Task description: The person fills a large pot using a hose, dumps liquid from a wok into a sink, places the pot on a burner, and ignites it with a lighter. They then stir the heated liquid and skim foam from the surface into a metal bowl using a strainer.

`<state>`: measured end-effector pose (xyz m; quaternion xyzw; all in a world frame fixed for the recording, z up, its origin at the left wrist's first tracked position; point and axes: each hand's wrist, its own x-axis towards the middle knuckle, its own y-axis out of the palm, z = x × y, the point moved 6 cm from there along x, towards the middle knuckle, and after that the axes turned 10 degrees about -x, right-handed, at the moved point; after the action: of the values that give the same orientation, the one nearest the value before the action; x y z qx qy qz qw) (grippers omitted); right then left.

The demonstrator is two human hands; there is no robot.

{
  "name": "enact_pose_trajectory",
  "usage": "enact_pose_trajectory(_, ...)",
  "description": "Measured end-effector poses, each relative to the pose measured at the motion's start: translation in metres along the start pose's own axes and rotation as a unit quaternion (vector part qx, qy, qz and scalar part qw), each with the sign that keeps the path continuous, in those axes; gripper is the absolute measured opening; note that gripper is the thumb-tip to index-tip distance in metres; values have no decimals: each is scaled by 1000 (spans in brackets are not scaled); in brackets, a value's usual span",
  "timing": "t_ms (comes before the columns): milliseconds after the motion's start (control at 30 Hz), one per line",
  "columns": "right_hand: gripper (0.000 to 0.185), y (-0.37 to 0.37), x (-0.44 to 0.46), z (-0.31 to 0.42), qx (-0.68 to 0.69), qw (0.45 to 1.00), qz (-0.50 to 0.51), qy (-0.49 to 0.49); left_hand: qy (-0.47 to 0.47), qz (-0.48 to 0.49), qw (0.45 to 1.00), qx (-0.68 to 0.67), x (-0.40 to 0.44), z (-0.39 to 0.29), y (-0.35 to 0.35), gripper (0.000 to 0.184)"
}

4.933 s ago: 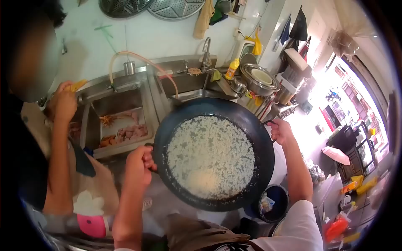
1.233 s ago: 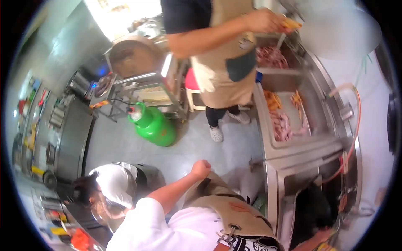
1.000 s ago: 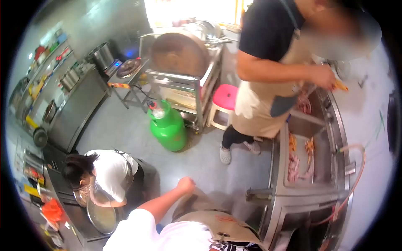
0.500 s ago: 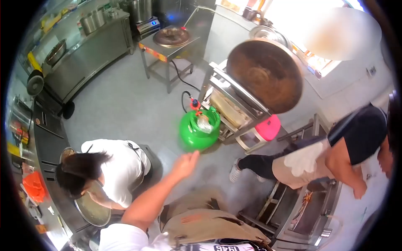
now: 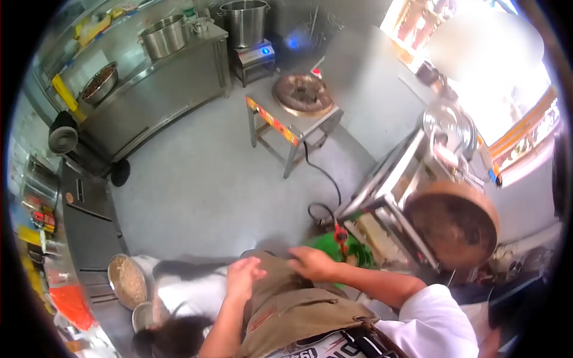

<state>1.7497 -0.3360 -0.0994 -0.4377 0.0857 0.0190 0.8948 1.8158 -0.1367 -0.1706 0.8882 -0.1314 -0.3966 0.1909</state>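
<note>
My left hand (image 5: 243, 277) is in front of my brown apron (image 5: 292, 310), its fingers loosely bent and apart, with nothing visible in it. My right hand (image 5: 311, 264) reaches across from the right at about the same height, fingers loosely curled and slightly blurred, also holding nothing visible. The two hands are apart. Just beyond my right hand stands a green gas cylinder (image 5: 325, 243) with a red valve (image 5: 340, 234), partly hidden by my forearm. A black hose runs from it towards the low burner stand (image 5: 274, 122).
A metal rack (image 5: 388, 209) with a large brown wok (image 5: 453, 227) stands at right. A person in a white top (image 5: 200, 292) bends at lower left beside a filled bowl (image 5: 128, 280). Steel counter (image 5: 161, 95) and stockpot (image 5: 245, 24) line the back.
My view has turned and moved forward past the cylinder. My right hand has come into view, and my left hand has drawn back from its outstretched position.
</note>
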Motion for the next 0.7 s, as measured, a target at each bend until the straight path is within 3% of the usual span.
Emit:
enact_pose_trajectory(100,48,-3,145,99,-60,956,104,-267,-31,63,966,-249,55,-66,27,48)
enact_pose_trajectory(167,49,-12,226,130,-101,933,-16,-344,32,115,906,-406,91,-152,59,54)
enact_pose_trajectory(200,50,-10,265,145,-112,912,-78,-387,2,134,891,-435,124,-171,44,51)
enact_pose_trajectory(300,48,11,388,104,-162,938,-9,-305,-130,211,833,-495,205,-236,12,46)
enact_pose_trajectory(367,46,30,444,36,-103,987,69,-107,-53,105,931,-345,239,-300,-12,40)
enact_pose_trajectory(400,42,57,465,-29,21,970,233,67,-17,44,967,-251,253,-335,-27,38)
enact_pose_trajectory(433,39,53,483,-56,-90,971,205,81,16,19,977,-212,272,-368,-45,35)
enact_pose_trajectory(467,36,29,501,-47,-119,958,233,117,49,-5,984,-171,292,-397,-73,33)
enact_pose_trajectory(500,37,35,515,-77,-95,970,205,87,84,-30,988,-130,314,-431,-97,32)
enact_pose_trajectory(600,42,7,581,-79,-24,976,125,174,134,-94,958,-237,379,-521,-150,32)
enact_pose_trajectory(700,43,32,678,-102,0,957,187,223,216,-99,949,-207,457,-598,-183,30)
